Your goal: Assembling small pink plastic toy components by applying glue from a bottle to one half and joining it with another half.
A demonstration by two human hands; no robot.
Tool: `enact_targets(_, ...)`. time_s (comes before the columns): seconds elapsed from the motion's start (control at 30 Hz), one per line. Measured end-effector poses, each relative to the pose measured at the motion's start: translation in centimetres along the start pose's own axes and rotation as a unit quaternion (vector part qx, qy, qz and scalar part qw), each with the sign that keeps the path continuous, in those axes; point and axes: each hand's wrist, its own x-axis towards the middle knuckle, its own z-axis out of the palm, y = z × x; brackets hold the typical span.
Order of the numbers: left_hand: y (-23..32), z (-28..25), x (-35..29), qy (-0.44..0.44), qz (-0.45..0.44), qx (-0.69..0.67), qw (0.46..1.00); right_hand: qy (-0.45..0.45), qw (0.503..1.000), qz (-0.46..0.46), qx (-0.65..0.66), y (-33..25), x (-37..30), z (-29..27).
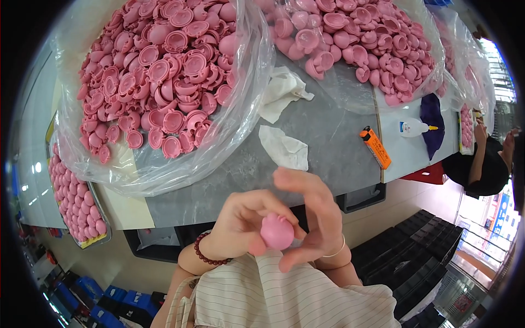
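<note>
A small pink plastic ball (278, 233) with little bumps along its top is gripped by my left hand (243, 221), its fingers and thumb closed on the side. Around its right side, my right hand (320, 218) has thumb and fingers spread wide apart, and I see nothing held in it. Both hands are in front of my striped clothing, just off the near edge of the grey table (219, 197). Beyond them, a clear plastic bag (164, 180) lies open, heaped with pink half shells (158, 71).
A second bag of pink shells (377, 44) lies at the far right. Crumpled white tissues (284, 147), an orange lighter (375, 147) and a white glue bottle (413, 128) are on the table. At left, a tray (106, 238) holds pink balls. Another person's arm (479, 153) shows at right.
</note>
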Motion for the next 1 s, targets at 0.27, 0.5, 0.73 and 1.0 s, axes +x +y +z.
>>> enact_targets(0.27,-1.3,0.2,-0.2,0.003,0.019,0.052,0.998,-0.093,0.989,-0.058,-0.098,-0.4,0.2,-0.8)
enact_targets(0.5,-0.9,-0.6,-0.5,-0.051,-0.040,0.063,0.996,-0.092,0.991,-0.049,-0.087,0.0,-0.1,-0.8)
enact_targets(0.73,-0.6,-0.7,-0.4,-0.051,-0.049,0.030,0.997,-0.126,0.982,-0.018,-0.137,0.2,0.3,-1.5)
enact_targets(1.0,0.3,0.5,-0.7,0.130,0.063,0.019,0.989,-0.095,0.882,-0.095,-0.452,2.0,0.6,-2.9)
